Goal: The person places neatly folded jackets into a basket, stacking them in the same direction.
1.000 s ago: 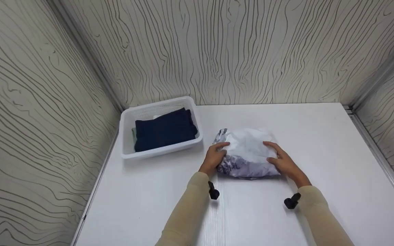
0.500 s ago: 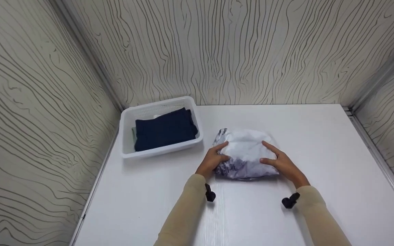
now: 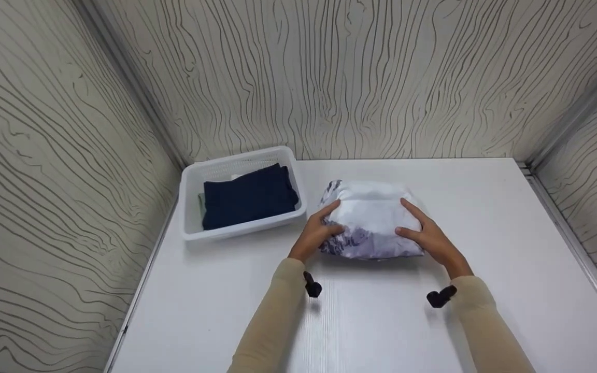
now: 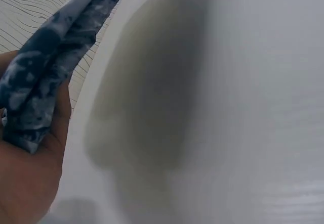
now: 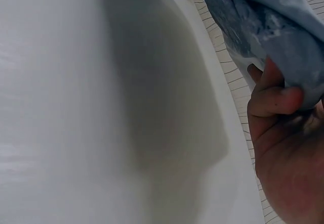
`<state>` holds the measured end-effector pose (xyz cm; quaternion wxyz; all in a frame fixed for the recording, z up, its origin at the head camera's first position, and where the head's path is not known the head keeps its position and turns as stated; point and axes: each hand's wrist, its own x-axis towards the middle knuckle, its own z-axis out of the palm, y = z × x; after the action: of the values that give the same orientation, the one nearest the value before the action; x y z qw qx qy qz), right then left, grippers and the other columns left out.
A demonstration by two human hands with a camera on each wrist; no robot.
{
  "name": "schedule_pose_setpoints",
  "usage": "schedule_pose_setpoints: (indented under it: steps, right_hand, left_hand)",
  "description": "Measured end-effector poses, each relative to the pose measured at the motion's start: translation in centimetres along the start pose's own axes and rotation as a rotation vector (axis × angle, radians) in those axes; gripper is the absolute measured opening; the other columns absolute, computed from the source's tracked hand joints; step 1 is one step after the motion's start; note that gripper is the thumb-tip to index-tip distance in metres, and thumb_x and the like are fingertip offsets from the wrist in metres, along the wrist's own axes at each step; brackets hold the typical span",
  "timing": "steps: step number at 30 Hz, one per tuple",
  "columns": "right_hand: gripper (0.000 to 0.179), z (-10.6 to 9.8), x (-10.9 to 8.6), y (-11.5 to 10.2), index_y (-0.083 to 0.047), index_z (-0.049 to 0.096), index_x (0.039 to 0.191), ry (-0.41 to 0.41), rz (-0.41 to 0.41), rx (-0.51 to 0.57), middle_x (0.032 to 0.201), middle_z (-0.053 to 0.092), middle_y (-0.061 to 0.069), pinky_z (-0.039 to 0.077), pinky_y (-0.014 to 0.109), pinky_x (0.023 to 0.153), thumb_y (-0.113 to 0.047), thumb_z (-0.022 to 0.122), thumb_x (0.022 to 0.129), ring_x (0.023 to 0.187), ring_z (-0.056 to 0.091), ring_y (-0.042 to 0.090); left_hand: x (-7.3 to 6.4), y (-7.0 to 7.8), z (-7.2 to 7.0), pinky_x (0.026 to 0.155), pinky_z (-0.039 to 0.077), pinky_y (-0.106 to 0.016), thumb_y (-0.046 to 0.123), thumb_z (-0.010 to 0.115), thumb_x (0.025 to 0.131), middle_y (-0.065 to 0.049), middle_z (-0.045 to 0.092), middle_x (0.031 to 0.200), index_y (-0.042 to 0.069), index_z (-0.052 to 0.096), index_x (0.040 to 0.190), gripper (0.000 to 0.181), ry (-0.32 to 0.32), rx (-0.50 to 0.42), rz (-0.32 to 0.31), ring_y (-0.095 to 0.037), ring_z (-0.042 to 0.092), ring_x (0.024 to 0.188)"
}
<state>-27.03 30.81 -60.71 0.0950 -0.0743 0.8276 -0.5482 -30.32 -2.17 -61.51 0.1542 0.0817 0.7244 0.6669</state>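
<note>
A thick folded cloth [image 3: 373, 220], white on top with a purple-grey pattern along its left and near sides, is held between both hands just above the table. My left hand [image 3: 316, 233] grips its left side, thumb and a finger on top. At the opposite side my right hand [image 3: 433, 238] holds it the same way. The left wrist view shows a blue-and-white patterned edge of the cloth [image 4: 45, 77] within the left hand [image 4: 30, 178]. In the right wrist view, curled fingers of the right hand [image 5: 288, 148] lie under the cloth [image 5: 283, 37]. What garment it is cannot be told.
A white plastic basket [image 3: 241, 230] stands at the back left, with a folded dark navy cloth [image 3: 249, 199] and bits of green and white cloth in it. Wood-grain panels [image 3: 329, 77] enclose the white table [image 3: 371, 326] at the back and sides.
Both hands have closed on the sides of the folded cloth and raised it off the table, shifting it slightly away from me. The basket stays in place.
</note>
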Motion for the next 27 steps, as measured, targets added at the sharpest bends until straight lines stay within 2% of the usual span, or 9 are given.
schedule_pose_setpoints:
  steps: [7,14,19,27]
  right_hand:
    - [0.087,-0.4,0.5,-1.5,-0.025,0.024,0.172,0.013,-0.049,0.021,0.180,0.015,0.008,0.005,0.072,0.128,-0.024,0.075,0.101,0.167,0.003,0.041]
    - [0.087,-0.6,1.0,-3.1,-0.025,0.024,0.172,0.016,-0.067,0.034,0.180,0.015,0.007,0.006,0.070,0.130,-0.025,0.075,0.101,0.167,0.003,0.040]
    - [0.088,-0.5,1.5,-4.4,-0.025,0.024,0.172,0.023,-0.078,0.059,0.180,0.014,0.007,0.007,0.068,0.130,-0.024,0.076,0.101,0.167,0.005,0.040]
    - [0.086,0.2,2.7,-6.4,-0.029,0.024,0.172,-0.003,-0.069,0.102,0.181,0.010,0.010,0.016,0.068,0.129,-0.026,0.074,0.102,0.165,0.011,0.043]
  left_hand:
    - [0.1,1.6,-0.8,0.132,0.024,-0.051,0.019,0.081,0.088,0.008,0.040,0.170,0.044,0.055,0.154,0.075,0.019,0.025,0.024,-0.024,0.025,0.164]
    - [-0.1,3.0,-1.8,0.132,0.024,-0.051,0.016,0.078,0.092,0.010,0.040,0.170,0.036,0.051,0.159,0.076,0.009,0.005,0.092,-0.023,0.024,0.164]
    - [-0.1,4.1,-2.7,0.132,0.024,-0.050,0.016,0.077,0.095,0.010,0.041,0.170,0.035,0.050,0.159,0.072,0.020,0.015,0.118,-0.022,0.024,0.164]
    - [-0.3,5.5,-4.5,0.132,0.023,-0.053,0.018,0.078,0.096,0.004,0.037,0.173,0.037,0.051,0.159,0.071,0.067,-0.004,0.118,-0.026,0.024,0.164]
